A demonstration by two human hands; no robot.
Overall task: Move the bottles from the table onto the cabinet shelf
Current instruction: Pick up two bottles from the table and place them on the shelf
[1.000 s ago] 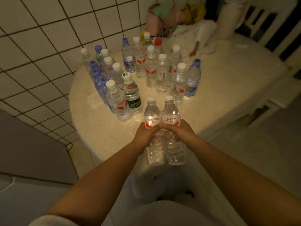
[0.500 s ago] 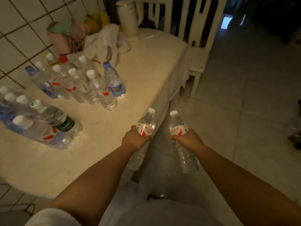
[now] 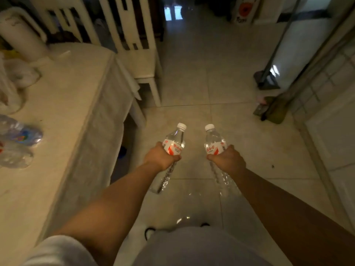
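Note:
My left hand (image 3: 160, 157) grips a clear water bottle (image 3: 174, 139) with a white cap and red-and-white label, held out over the tiled floor. A second, similar bottle (image 3: 214, 140) is gripped by my right hand (image 3: 228, 159) a little to the right. Both bottles point forward and slightly up. The table (image 3: 63, 104) lies to my left, and only a few of the remaining bottles (image 3: 18, 135) show at the frame's left edge. No cabinet shelf is in view.
A white chair (image 3: 138, 60) stands at the table's far corner. A white jug (image 3: 21, 37) and plastic bags sit on the table's far end. At the right are a tiled wall, a metal stand (image 3: 267, 81) and a dark bundle (image 3: 272, 110) on the floor. Open tiled floor lies ahead.
I have turned right, away from the table, carrying both bottles. They were over the table edge and now hang over the floor, spread further apart. Most table bottles have left the view.

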